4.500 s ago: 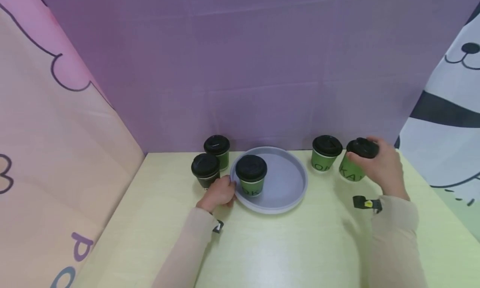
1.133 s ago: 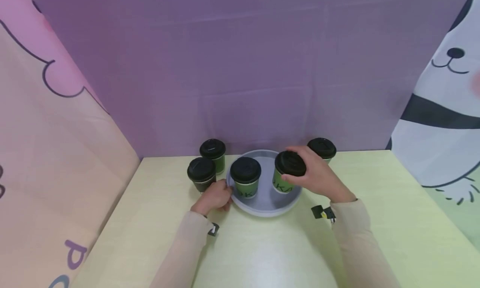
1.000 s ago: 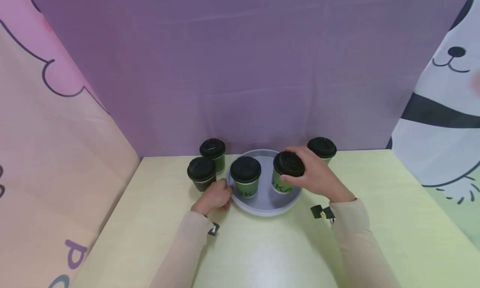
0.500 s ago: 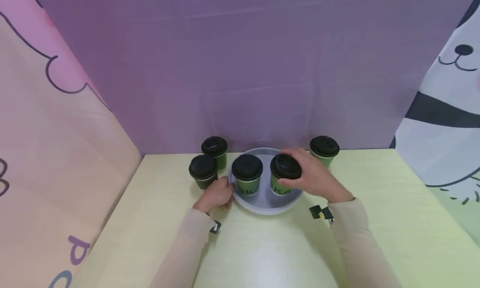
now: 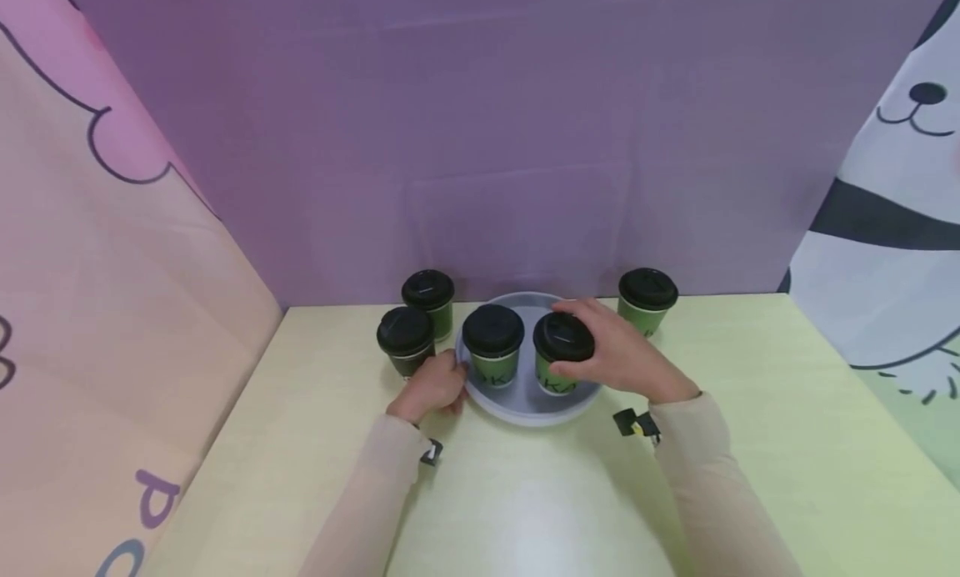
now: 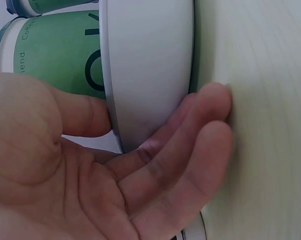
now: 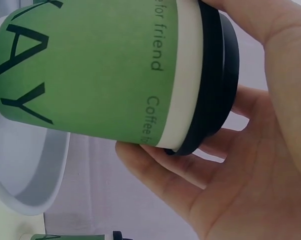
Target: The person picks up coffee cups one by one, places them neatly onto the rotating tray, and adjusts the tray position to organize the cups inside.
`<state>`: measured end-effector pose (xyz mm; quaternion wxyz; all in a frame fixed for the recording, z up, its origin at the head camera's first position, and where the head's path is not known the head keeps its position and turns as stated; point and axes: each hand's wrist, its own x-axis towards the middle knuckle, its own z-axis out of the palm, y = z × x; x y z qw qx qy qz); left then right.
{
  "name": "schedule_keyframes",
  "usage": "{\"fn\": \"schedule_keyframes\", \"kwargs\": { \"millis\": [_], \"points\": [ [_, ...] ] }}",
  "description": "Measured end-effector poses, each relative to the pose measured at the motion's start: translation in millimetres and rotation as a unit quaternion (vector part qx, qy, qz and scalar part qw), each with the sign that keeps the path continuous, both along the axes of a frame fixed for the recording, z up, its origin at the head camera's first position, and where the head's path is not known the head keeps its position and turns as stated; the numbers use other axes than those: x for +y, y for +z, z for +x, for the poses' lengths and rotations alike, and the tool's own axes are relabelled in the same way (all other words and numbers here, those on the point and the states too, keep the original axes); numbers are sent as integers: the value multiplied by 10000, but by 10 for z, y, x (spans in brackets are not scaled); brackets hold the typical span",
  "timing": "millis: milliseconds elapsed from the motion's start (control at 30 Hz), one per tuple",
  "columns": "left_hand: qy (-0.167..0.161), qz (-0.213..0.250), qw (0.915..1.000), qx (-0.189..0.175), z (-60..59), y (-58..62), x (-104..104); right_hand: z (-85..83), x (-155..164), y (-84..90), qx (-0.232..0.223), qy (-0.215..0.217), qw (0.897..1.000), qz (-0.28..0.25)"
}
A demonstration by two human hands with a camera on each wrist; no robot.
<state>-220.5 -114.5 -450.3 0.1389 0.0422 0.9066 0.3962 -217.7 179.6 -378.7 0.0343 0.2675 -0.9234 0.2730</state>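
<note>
A round grey tray (image 5: pixel 527 416) lies at the back of the yellow table. A green paper cup with a black lid (image 5: pixel 492 343) stands on the tray's left half. My right hand (image 5: pixel 624 362) grips a second green cup (image 5: pixel 561 353) by its lid and upper wall, upright over the tray's right half, close beside the first. Whether its base touches the tray I cannot tell. In the right wrist view my fingers wrap the held cup (image 7: pixel 100 75) at its lid (image 7: pixel 215 85). My left hand (image 5: pixel 432 385) pinches the tray rim (image 6: pixel 145 65), thumb inside, fingers underneath.
Two more lidded cups (image 5: pixel 406 339) (image 5: pixel 428 298) stand left of the tray, just beyond my left hand. Another cup (image 5: pixel 647 298) stands right of it near the purple back wall (image 5: pixel 510 143). Printed cloth walls close in both sides.
My right hand carried the cup from the table's right side onto the tray, then leftward and lower beside the other cup. My left hand stayed on the rim.
</note>
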Motion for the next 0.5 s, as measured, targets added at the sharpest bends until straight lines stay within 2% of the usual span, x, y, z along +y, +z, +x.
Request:
{"fn": "schedule_keyframes", "kwargs": {
  "millis": [500],
  "points": [
    [124,131,9998,19,-27,-18,-2,2,-63,-27,-43,227,9997,-10]
  ]
}}
